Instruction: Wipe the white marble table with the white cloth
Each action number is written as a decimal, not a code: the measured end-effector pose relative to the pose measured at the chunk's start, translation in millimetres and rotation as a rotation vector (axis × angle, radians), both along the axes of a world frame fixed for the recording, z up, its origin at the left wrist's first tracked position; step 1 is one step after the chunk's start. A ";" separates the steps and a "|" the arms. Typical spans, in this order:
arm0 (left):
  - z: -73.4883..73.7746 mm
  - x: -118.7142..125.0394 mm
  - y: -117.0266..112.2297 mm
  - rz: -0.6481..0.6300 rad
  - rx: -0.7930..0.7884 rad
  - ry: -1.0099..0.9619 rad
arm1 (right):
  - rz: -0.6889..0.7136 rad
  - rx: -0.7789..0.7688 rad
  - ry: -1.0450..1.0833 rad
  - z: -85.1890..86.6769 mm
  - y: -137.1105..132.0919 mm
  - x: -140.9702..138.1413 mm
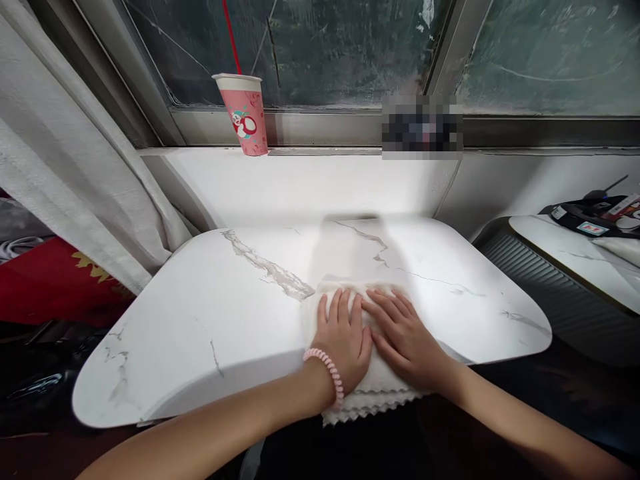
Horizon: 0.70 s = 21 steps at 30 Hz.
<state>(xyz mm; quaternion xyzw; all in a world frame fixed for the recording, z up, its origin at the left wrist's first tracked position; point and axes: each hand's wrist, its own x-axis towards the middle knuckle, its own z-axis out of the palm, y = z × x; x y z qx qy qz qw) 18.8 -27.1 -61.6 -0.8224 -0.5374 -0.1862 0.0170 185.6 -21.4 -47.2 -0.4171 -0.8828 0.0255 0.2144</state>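
Note:
A white cloth with scalloped edges lies folded on the white marble-patterned tabletop, its near edge hanging over the front. My left hand rests flat on the cloth, fingers stretched away from me, a pink coiled band round the wrist. Beside it, my right hand also presses flat on the cloth, fingers pointing forward and left. The two hands almost touch at the thumbs. Neither one grips the cloth.
A pink paper cup with a red straw stands on the window ledge, near a blurred-out object. At left hang a pale curtain and a red bag-like item. A second surface with items stands at right.

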 end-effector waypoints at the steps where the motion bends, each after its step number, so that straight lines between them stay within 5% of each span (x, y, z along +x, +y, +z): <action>1: 0.7 6.9 5.0 -0.018 -0.021 -0.004 | -0.015 0.005 0.007 -0.8 3.0 6.5; 10: 10.6 40.7 77.4 -0.019 -0.147 -0.057 | -0.093 0.032 -0.042 -11.4 74.9 36.4; 21: 13.5 11.3 204.4 0.154 -0.111 -0.066 | -0.155 -0.031 -0.052 -9.0 209.7 -10.8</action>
